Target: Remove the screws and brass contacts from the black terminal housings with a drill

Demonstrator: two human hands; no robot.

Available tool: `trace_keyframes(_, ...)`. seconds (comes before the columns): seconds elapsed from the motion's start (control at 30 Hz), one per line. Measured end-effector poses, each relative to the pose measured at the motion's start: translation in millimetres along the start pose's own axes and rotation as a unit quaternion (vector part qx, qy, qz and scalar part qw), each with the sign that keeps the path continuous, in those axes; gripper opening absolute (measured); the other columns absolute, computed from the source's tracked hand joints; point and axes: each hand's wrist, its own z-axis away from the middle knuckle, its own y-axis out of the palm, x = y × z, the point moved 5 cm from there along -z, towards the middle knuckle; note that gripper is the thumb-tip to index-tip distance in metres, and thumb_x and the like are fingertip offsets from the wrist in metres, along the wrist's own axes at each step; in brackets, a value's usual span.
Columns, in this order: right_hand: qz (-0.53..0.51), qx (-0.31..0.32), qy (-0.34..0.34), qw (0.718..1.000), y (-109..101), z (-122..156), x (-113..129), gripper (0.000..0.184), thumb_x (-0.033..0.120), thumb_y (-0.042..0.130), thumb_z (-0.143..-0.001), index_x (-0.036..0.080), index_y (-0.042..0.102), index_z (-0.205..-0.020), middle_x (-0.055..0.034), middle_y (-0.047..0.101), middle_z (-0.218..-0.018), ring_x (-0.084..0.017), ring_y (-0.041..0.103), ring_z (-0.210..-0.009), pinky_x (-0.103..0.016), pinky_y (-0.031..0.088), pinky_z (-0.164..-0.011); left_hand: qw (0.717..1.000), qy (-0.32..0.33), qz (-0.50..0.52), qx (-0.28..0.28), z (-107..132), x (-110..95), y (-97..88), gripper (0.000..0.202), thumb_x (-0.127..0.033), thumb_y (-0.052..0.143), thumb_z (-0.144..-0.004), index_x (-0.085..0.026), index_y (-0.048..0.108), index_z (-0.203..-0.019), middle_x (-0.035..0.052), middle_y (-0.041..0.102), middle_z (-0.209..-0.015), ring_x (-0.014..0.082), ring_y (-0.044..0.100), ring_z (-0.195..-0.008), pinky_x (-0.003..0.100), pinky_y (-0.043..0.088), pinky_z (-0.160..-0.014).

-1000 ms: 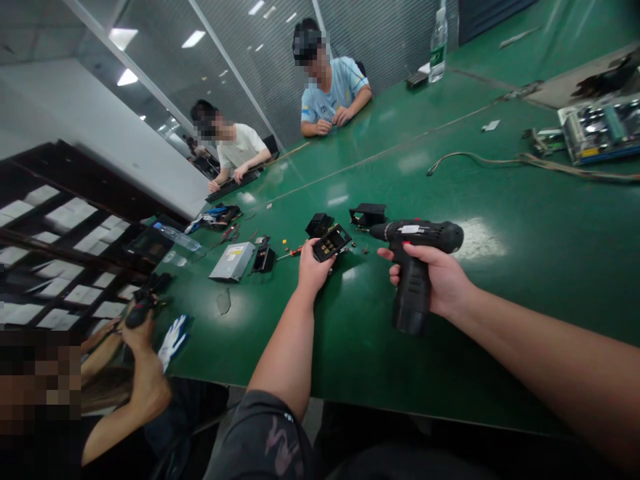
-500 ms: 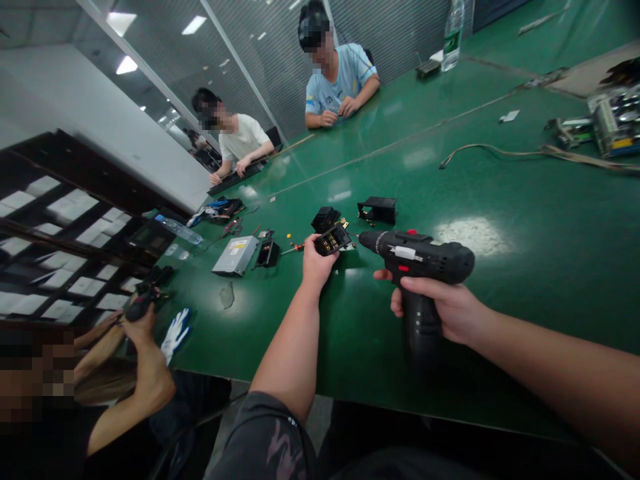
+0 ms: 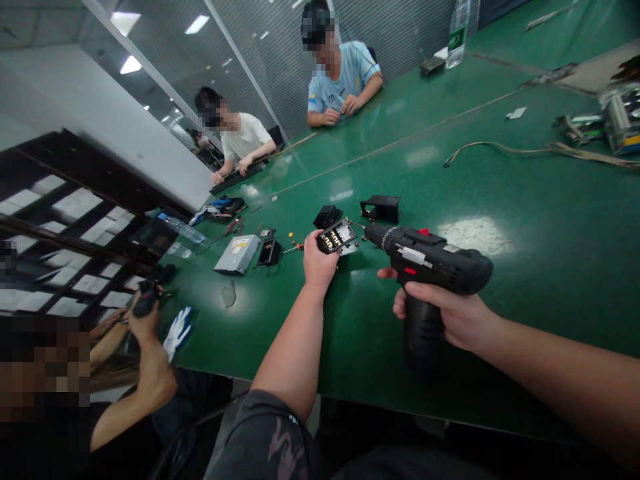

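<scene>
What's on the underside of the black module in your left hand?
The black module shows brass-coloured contacts on top; the left hand covers its underside, so that cannot be seen.

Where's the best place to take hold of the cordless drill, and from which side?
By its handle, coming from the right, as the right hand does. The handle drops below the drill's body as a narrow grip that fingers can wrap around, and the nose points away to the left.
</scene>
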Motion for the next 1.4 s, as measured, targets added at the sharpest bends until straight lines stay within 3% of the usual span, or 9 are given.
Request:
trace_keyframes(0.23,0.032,0.033,-0.026,0.999,-4,3,-10,0.047,0.045,0.103,-0.085,0.029,0.084,-0.126,-0.0111,0.087,-0.133,-0.018,0.076,-0.067,-0.038,0.067,-0.067,1.0,-0.005,0.005,-0.007,1,1,3.3,0.07,-0.018,0.094,-0.08,-0.026,0.062,-0.143,0.0118,0.071,-0.143,0.0327,0.071,-0.137,0.051,0.055,-0.126)
trace_keyframes(0.4,0.039,0.079,0.004,0.996,1,7,-18,0.048,0.048,0.101,-0.088,0.029,0.085,-0.128,-0.0104,0.089,-0.125,-0.018,0.076,-0.067,-0.038,0.068,-0.067,0.998,0.052,0.009,0.02,5,-10,9.1,0.066,-0.015,0.092,-0.081,-0.027,0.064,-0.14,0.0107,0.072,-0.141,0.0328,0.069,-0.137,0.052,0.053,-0.129)
trace_keyframes(0.5,0.045,0.068,0.02,0.996,5,10,-21,0.05,0.045,0.103,-0.088,0.028,0.084,-0.13,-0.0114,0.089,-0.127,-0.018,0.077,-0.067,-0.038,0.068,-0.065,0.996,0.072,0.015,0.045,7,-13,14.0,0.064,-0.012,0.09,-0.081,-0.026,0.065,-0.139,0.0114,0.072,-0.14,0.0318,0.07,-0.135,0.051,0.054,-0.128)
trace_keyframes(0.73,0.027,0.032,0.048,0.998,8,12,-28,0.054,0.045,0.104,-0.085,0.026,0.084,-0.132,-0.0119,0.089,-0.124,-0.018,0.076,-0.065,-0.037,0.067,-0.062,0.996,0.048,0.028,0.075,7,-10,21.3,0.067,-0.008,0.091,-0.077,-0.027,0.068,-0.137,0.0108,0.072,-0.141,0.0338,0.07,-0.138,0.055,0.054,-0.129)
trace_keyframes(0.93,0.044,0.009,0.062,0.997,3,12,-30,0.054,0.043,0.106,-0.082,0.026,0.083,-0.128,-0.0102,0.088,-0.127,-0.018,0.077,-0.065,-0.038,0.067,-0.063,0.991,0.04,0.076,0.105,10,-8,28.9,0.074,-0.007,0.09,-0.076,-0.027,0.069,-0.143,0.0092,0.073,-0.145,0.0327,0.072,-0.138,0.054,0.055,-0.129)
trace_keyframes(1.13,0.051,0.004,0.056,0.997,1,9,-26,0.054,0.043,0.106,-0.08,0.025,0.083,-0.125,-0.01,0.088,-0.128,-0.017,0.077,-0.064,-0.036,0.067,-0.062,0.984,0.054,0.1,0.135,10,-12,28.8,0.086,-0.01,0.09,-0.075,-0.026,0.063,-0.155,0.0119,0.068,-0.157,0.0352,0.067,-0.15,0.057,0.049,-0.136)
trace_keyframes(1.4,0.037,0.011,0.053,0.998,3,10,-27,0.049,0.041,0.103,-0.084,0.026,0.083,-0.126,-0.0106,0.089,-0.128,-0.017,0.077,-0.064,-0.037,0.067,-0.062,0.984,-0.008,0.105,0.141,9,-7,26.4,0.072,-0.013,0.09,-0.075,-0.027,0.062,-0.141,0.0067,0.073,-0.141,0.0298,0.072,-0.13,0.049,0.058,-0.121)
